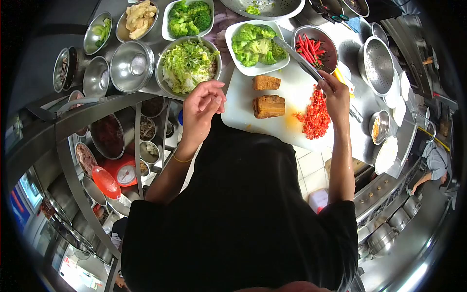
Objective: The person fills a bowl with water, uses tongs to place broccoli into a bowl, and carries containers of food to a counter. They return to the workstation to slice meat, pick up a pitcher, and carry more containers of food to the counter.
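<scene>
In my right hand (335, 95) is a pair of metal tongs (302, 59), its far end at the broccoli (255, 45) in a white square dish (233, 56). My left hand (202, 109) is raised with loosely bent fingers apart and nothing in it, by the bowl of shredded greens (187, 63) and the left edge of the white cutting board (238, 109). Two browned blocks of food (269, 106), one larger than the other, lie on the board. Chopped red chili (315, 117) is heaped at the board's right, below my right hand.
Whole red chilies (310, 51) fill a metal bowl behind the board. A second dish of broccoli (189, 18) and several metal bowls (132, 66) stand at left. A colander (377, 65) is at right. Another person (434, 160) is at far right.
</scene>
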A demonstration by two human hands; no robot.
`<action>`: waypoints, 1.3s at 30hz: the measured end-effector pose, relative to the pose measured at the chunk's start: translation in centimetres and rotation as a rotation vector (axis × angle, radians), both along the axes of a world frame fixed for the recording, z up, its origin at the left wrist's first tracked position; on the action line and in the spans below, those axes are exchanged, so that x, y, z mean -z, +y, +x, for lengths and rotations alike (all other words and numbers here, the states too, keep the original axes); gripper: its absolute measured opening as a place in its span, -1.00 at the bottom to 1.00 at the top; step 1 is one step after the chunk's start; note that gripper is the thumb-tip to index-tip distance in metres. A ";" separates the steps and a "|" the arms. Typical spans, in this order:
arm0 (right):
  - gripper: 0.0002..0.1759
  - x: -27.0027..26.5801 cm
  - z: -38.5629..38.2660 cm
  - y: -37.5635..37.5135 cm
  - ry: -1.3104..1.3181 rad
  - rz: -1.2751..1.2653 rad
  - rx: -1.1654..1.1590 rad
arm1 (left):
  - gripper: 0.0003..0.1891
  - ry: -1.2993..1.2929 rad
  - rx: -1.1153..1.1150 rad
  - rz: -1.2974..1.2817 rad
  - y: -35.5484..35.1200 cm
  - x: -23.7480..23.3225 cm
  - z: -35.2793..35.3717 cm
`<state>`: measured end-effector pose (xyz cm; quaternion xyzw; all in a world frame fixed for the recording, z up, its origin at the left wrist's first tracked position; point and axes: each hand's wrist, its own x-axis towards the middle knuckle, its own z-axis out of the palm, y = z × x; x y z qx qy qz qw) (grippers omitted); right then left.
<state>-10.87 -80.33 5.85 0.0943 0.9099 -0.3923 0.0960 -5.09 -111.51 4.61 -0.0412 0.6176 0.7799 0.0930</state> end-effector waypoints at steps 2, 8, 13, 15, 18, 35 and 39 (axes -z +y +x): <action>-0.67 -0.9 0.9 -0.3 0.014 0.039 -0.027 | -0.76 -0.003 0.002 -0.020 0.0 -0.1 0.1; -0.72 -1.2 1.0 -2.8 0.036 0.181 -0.035 | -0.76 -0.006 -0.001 -0.036 0.1 0.0 0.3; -0.75 0.2 -0.6 -2.5 0.113 0.269 -0.069 | -0.76 0.001 -0.003 -0.037 -0.2 -0.4 0.3; -0.74 0.8 -0.4 -1.3 0.068 0.116 -0.025 | -0.76 -0.004 -0.034 -0.050 -0.3 -0.3 0.4; -0.71 0.0 0.0 0.3 0.019 -0.141 0.028 | -0.76 0.005 -0.037 -0.056 -0.6 -0.5 0.3; -0.66 -9.3 6.2 2.7 0.287 -1.014 0.152 | -0.78 -0.010 -0.019 -0.141 1.0 -2.0 -0.1; -0.66 -9.2 6.5 2.9 0.299 -1.034 0.134 | -0.78 -0.005 -0.012 -0.141 1.2 -1.9 0.0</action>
